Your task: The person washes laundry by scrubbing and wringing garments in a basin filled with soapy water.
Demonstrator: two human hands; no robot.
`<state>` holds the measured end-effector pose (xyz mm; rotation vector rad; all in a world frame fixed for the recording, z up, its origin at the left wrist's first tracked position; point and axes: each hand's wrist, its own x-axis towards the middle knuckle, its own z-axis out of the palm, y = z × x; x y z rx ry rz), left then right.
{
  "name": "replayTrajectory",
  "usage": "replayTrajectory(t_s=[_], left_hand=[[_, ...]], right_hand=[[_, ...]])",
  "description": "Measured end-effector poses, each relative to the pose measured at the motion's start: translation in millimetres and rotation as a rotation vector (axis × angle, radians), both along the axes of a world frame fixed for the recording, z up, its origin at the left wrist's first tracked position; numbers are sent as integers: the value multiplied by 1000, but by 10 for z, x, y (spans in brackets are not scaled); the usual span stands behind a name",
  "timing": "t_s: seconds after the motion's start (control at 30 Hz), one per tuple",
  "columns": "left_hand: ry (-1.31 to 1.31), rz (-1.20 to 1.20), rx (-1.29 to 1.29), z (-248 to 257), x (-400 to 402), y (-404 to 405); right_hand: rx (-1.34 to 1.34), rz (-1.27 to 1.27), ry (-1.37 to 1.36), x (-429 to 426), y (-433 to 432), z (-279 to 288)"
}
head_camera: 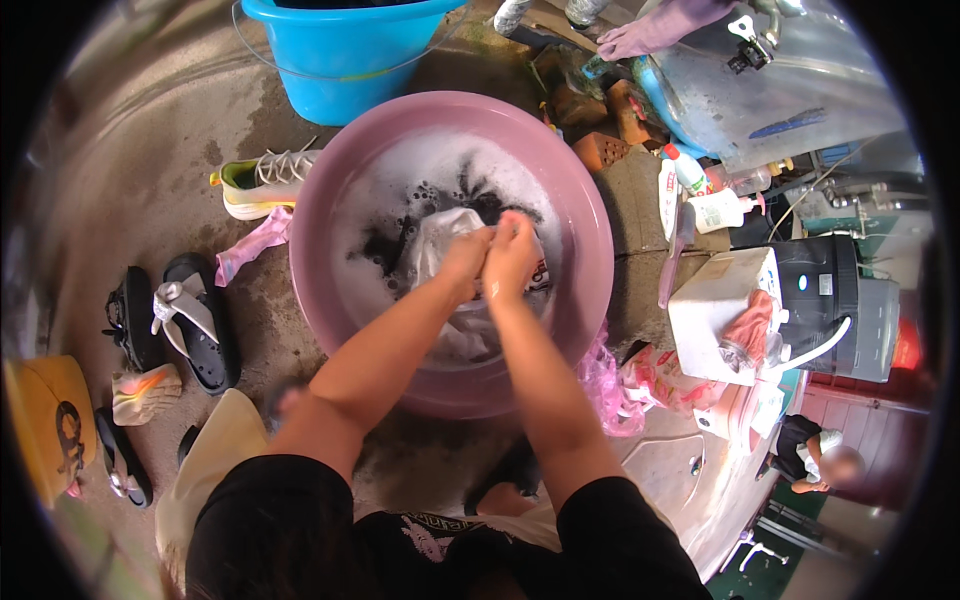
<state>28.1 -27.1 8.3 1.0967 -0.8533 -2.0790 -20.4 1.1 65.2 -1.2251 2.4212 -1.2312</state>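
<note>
A large pink plastic basin (326, 247) holds water topped with white suds (367, 165). Inside it lies a wet, whitish cloth (439, 232) with dark print at its right side. My left hand (463, 262) and my right hand (513, 255) are close together over the middle of the basin, both closed on the bunched cloth. Part of the cloth hangs down into the water, and the suds hide its lower folds. Dark patches show between the suds; whether they are water or dark fabric I cannot tell.
Behind the basin stands a blue bucket (345, 67). A sneaker (262, 184), a pink sock (255, 244) and sandals (195, 322) lie left. On the right are bottles (716, 210), a brush (676, 255), a white box (712, 315) and a pink plastic bag (611, 382). Another person (806, 450) is farther right.
</note>
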Motion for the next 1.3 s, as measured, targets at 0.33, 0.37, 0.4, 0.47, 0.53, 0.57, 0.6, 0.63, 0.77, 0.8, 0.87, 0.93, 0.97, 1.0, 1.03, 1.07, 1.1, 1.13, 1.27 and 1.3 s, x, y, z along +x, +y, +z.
replayTrajectory(t_s=[0.33, 0.37, 0.4, 0.47, 0.53, 0.57, 0.6, 0.63, 0.77, 0.8, 0.87, 0.93, 0.97, 1.0, 1.03, 1.07, 1.1, 1.13, 1.27, 1.3], left_hand=[[-123, -118, 115, 423, 155, -30], [-240, -137, -31, 396, 182, -49], [-366, -149, -172, 366, 200, -70], [-76, -24, 158, 284, 235, -24], [149, 110, 459, 407, 71, 35], [135, -14, 327, 406, 58, 76], [149, -51, 352, 347, 66, 51], [167, -87, 375, 348, 70, 4], [-163, 107, 405, 354, 145, -196], [-179, 104, 295, 195, 219, -232], [-572, 228, -98, -680, 428, -361], [-702, 31, -115, -677, 167, -205], [-857, -134, -143, -641, 105, -111], [-854, -137, -152, -675, 112, -59], [-836, -214, -283, -704, 125, -35], [-815, -290, -415, -732, 120, -56], [-823, -283, -416, -741, 154, -122], [-932, -582, -743, -736, 211, -212], [-646, -576, -418, -149, 205, -123], [-308, -409, -232, 98, 162, -64]], right_hand=[[-60, 31, -1, 102, 77, -7], [-173, 150, 39, 338, 203, -20], [-145, 218, 45, 471, 279, 56], [-108, 253, 101, 459, 245, 20], [20, 62, 131, -10, -31, -19], [51, 30, 123, -247, -68, -56], [-1, 83, 72, -298, -59, -143], [-53, 138, 24, -365, -58, -214], [-122, 28, -547, -562, 71, -482], [21, 71, -387, -487, 129, -560], [226, 273, -190, -4, 128, -726], [558, 333, 43, -263, 271, -918], [617, 353, 163, -358, 327, -959], [613, 345, 165, -384, 329, -1004], [659, 241, 67, -398, 291, -1012], [704, 136, -32, -410, 257, -1021], [699, 145, -35, -303, 237, -1027], [490, 57, -27, -96, 225, -995], [87, 217, -42, 493, 292, -142], [84, 206, -31, 343, 276, -167]])
